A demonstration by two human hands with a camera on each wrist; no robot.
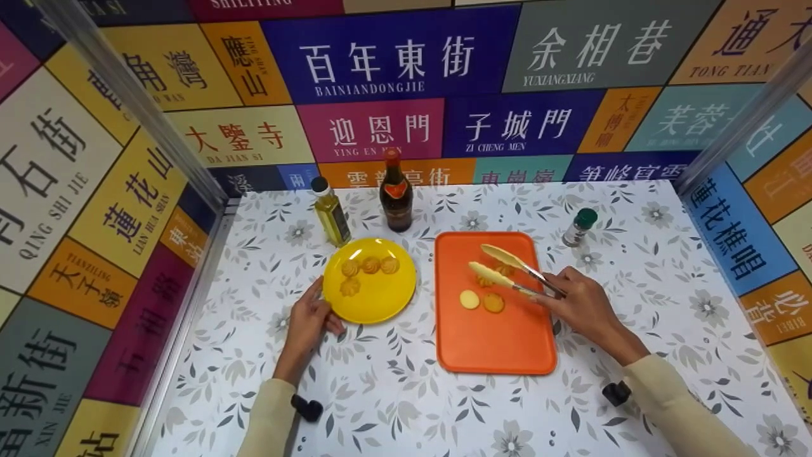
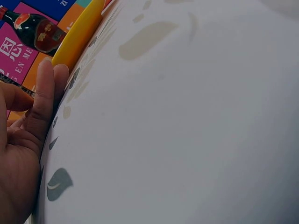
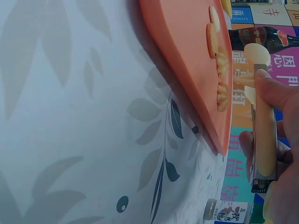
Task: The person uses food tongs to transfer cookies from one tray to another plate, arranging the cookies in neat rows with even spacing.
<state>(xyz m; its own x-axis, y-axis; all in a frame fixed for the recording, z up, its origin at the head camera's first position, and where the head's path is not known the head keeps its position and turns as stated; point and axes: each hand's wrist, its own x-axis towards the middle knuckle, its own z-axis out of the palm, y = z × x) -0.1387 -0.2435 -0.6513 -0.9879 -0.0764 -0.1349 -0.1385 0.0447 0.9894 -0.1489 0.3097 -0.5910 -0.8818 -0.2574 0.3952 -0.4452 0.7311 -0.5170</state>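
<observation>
In the head view, my left hand is at the left rim of a yellow plate. Its fingers lie fairly straight, fingertips right at the plate's edge in the left wrist view. Several swirled cookies sit on the plate's upper left. My right hand grips tongs with cream tips and metal handles. The parted tips hang over two ridged cookies on an orange tray, partly hiding them. Nearer on the tray lie a pale round cookie and a golden round one.
Behind the plate stand an oil bottle with a black cap and a dark bottle with a red label. A green-capped shaker stands right of the tray. Lettered panels border the flowered table.
</observation>
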